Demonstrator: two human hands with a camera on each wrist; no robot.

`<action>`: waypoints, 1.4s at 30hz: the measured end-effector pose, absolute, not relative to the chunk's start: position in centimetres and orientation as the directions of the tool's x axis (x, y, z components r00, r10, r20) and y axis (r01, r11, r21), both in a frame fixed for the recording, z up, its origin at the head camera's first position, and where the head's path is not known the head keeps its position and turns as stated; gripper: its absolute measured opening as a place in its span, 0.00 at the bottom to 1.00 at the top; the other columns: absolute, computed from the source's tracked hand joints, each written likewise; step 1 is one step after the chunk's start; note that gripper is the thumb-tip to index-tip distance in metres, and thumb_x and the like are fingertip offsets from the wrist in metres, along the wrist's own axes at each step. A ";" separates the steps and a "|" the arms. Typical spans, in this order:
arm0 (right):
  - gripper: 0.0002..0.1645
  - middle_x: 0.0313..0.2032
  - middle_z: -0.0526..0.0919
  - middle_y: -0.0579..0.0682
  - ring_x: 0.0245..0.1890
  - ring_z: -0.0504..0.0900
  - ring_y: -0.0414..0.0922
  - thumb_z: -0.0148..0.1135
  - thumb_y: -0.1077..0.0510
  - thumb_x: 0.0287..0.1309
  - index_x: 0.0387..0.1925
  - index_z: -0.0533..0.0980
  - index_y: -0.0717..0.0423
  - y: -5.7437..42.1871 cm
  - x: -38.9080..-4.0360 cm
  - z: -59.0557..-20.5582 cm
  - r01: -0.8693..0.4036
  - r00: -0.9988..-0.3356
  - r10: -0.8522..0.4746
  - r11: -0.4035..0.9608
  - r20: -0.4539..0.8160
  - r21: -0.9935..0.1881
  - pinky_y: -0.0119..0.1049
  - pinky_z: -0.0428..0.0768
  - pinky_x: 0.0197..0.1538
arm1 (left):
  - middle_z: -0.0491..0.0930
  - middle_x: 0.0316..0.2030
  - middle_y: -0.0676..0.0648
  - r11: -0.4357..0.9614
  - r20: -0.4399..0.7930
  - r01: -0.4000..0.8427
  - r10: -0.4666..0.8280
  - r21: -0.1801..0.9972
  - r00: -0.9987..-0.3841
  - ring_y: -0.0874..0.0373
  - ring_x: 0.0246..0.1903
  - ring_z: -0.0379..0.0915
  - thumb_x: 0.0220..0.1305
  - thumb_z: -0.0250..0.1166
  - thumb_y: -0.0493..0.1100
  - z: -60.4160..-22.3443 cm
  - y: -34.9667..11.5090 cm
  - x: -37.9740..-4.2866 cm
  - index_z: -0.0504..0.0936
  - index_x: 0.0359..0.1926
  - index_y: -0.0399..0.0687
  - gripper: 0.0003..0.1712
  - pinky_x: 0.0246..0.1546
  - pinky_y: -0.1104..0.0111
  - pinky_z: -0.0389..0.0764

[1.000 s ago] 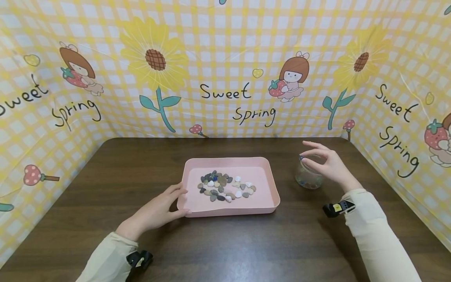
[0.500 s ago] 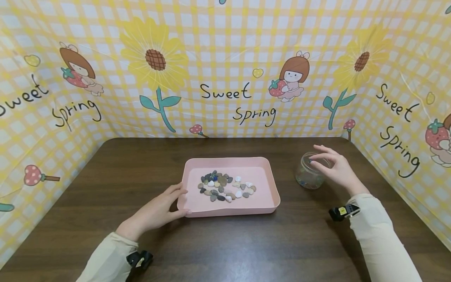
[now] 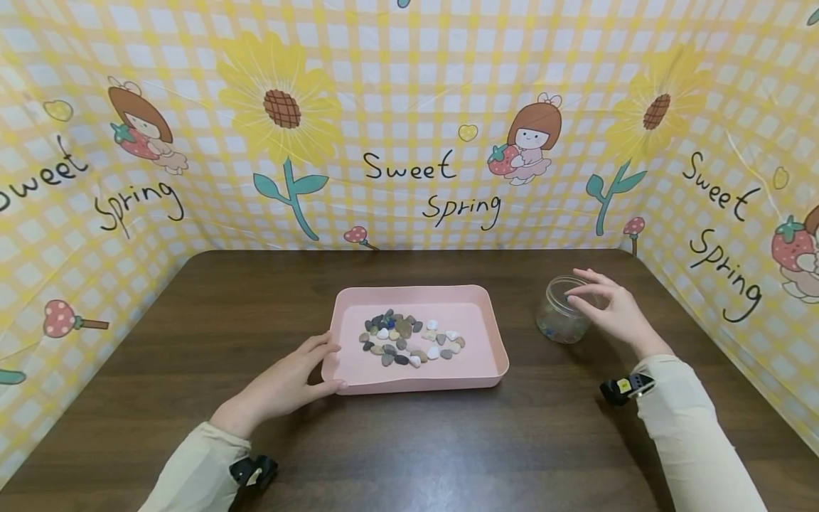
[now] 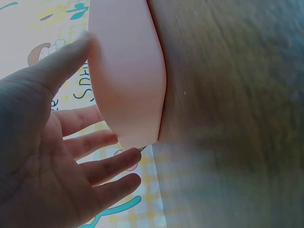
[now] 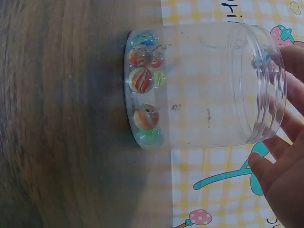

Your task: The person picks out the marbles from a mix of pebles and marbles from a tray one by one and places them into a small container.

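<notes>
My right hand [image 3: 608, 313] pinches a small blue marble [image 5: 261, 59] between thumb and index finger at the mouth of a clear jar [image 3: 555, 321]. Only a little of that marble shows between the fingertips in the head view. Several glass marbles [image 5: 141, 80], with orange, red, green and blue swirls, lie on the jar's bottom. My left hand [image 3: 284, 380] rests against the left end of a shallow pink tray [image 3: 473, 370], thumb at its near corner and fingers along the end wall. Mixed pebbles [image 3: 401, 360] and a dark blue marble [image 3: 391, 323] are in the tray.
Tray and jar stand on a dark brown wooden table [image 3: 409, 448], the jar to the right of the tray. A yellow checked cloth [image 3: 409, 92] with printed flowers hangs around the back and sides.
My right hand has moved right and slightly toward me, bringing the pinched blue marble from the jar mouth's left side across its opening. The left hand and tray stay put.
</notes>
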State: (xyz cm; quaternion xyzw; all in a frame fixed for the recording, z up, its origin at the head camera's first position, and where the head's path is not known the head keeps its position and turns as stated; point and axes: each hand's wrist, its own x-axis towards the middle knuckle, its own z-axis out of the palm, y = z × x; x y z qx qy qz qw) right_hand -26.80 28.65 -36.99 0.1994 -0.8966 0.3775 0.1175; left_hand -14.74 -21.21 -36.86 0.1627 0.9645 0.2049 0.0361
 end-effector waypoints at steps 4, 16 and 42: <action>0.15 0.64 0.67 0.64 0.70 0.51 0.65 0.62 0.56 0.58 0.39 0.81 0.65 28.6 -26.7 -36.9 -0.437 -0.898 -0.272 0.645 0.346 -0.626 0.68 0.52 0.64 | 0.58 0.67 0.34 0.863 0.002 0.302 0.330 0.405 -0.944 0.38 0.63 0.63 0.58 0.62 0.58 -36.9 -21.3 -14.8 0.69 0.62 0.38 0.38 0.59 0.47 0.67; 0.13 0.62 0.69 0.62 0.69 0.57 0.60 0.62 0.57 0.58 0.39 0.81 0.64 27.5 -26.7 -35.5 -0.496 -0.863 -0.292 0.645 0.412 -0.581 0.62 0.61 0.62 | 0.58 0.68 0.35 0.868 -0.008 0.300 0.330 0.396 -0.944 0.38 0.63 0.63 0.58 0.62 0.61 -36.9 -21.3 -14.8 0.68 0.62 0.40 0.40 0.59 0.48 0.68; 0.10 0.65 0.68 0.54 0.68 0.62 0.53 0.63 0.58 0.58 0.41 0.81 0.53 16.8 -27.6 -31.9 -0.652 -0.739 -0.546 0.431 0.395 -0.623 0.56 0.62 0.66 | 0.58 0.68 0.35 0.864 -0.015 0.303 0.337 0.402 -0.941 0.38 0.63 0.63 0.58 0.61 0.62 -36.9 -21.4 -14.8 0.68 0.62 0.40 0.40 0.59 0.48 0.68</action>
